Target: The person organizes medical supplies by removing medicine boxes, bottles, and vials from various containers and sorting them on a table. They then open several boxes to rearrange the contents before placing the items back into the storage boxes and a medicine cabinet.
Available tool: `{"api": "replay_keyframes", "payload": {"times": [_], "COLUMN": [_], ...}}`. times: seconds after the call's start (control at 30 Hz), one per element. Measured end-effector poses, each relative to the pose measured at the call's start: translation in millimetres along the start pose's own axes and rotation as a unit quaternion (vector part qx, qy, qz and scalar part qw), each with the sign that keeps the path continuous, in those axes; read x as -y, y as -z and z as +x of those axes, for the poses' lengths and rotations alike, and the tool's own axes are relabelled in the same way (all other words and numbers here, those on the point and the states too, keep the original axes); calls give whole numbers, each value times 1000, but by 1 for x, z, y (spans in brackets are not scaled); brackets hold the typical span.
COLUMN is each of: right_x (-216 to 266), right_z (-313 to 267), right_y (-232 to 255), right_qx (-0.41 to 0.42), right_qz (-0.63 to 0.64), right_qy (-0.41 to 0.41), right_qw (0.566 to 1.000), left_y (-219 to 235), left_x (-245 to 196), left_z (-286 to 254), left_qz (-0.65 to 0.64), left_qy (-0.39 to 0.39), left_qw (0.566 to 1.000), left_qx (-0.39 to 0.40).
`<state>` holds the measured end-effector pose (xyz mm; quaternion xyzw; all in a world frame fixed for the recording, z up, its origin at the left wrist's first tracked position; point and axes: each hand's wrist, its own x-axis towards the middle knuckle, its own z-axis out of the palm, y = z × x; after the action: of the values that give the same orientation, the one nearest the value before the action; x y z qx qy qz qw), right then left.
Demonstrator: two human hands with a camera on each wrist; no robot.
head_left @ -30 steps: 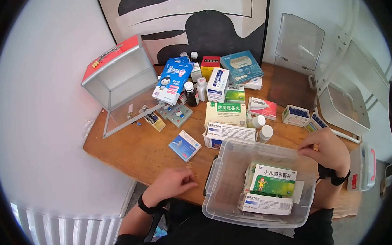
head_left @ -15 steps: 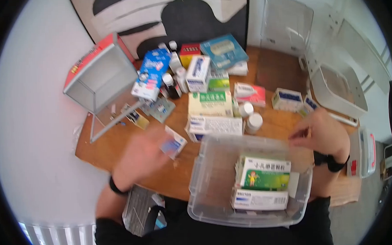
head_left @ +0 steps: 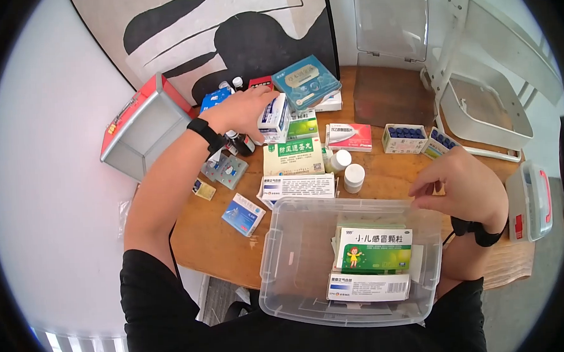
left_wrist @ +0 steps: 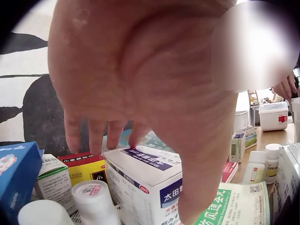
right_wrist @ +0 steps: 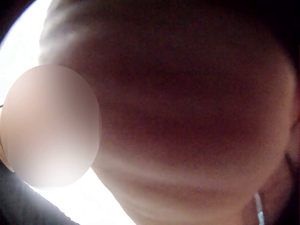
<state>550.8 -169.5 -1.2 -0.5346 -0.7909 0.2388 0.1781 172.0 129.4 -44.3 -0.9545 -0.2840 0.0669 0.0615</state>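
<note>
In the head view my left hand (head_left: 244, 113) is at the white and blue box (head_left: 274, 120) among the medicines. The left wrist view shows straight fingers (left_wrist: 97, 136) over the far side of this white box (left_wrist: 140, 180), with the thumb in front of its right side; firm contact is unclear. My right hand (head_left: 464, 190) hangs with loosely curled fingers by the right rear corner of the clear bin (head_left: 297, 238), holding nothing visible. A green and white box (head_left: 374, 250) and a white carton (head_left: 368, 287) lie inside. Only blurred skin fills the right wrist view.
An open red-edged case (head_left: 157, 128) stands at the left. White bottles (head_left: 354, 178), a blue box (head_left: 243, 214), a teal box (head_left: 307, 82) and a pink box (head_left: 349, 137) are on the table (head_left: 235, 253). A lidded container (head_left: 528, 200) is at right.
My left hand has gone from the table's front edge, up past the small blue box, to the white and blue box. The head view has shifted. My right hand stays by the bin's corner.
</note>
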Motion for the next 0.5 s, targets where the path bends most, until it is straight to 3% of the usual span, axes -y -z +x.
{"api": "replay_keyframes", "payload": {"times": [0.17, 0.3, 0.37, 0.43, 0.5], "right_x": [1, 2, 3, 3, 2], "right_z": [3, 0, 1, 3, 5], "right_y": [-2, -2, -3, -5, -8], "right_qx": [9, 8, -6, -5, -3], "right_qz": [-7, -3, 2, -1, 9], "right_qy": [0, 0, 6, 3, 3], "right_qw": [1000, 1000, 1000, 1000, 1000], "left_y": [6, 39, 67, 98, 120], "left_x": [-2, -22, -56, -110, -159], "left_z": [8, -20, -51, -84, -121], "left_qz": [-13, -13, -22, -112, -198], "left_qy": [-3, -20, -55, -33, -68], "left_qw": [1000, 990, 971, 964, 961], "left_qx": [1, -137, -232, -240, -181]}}
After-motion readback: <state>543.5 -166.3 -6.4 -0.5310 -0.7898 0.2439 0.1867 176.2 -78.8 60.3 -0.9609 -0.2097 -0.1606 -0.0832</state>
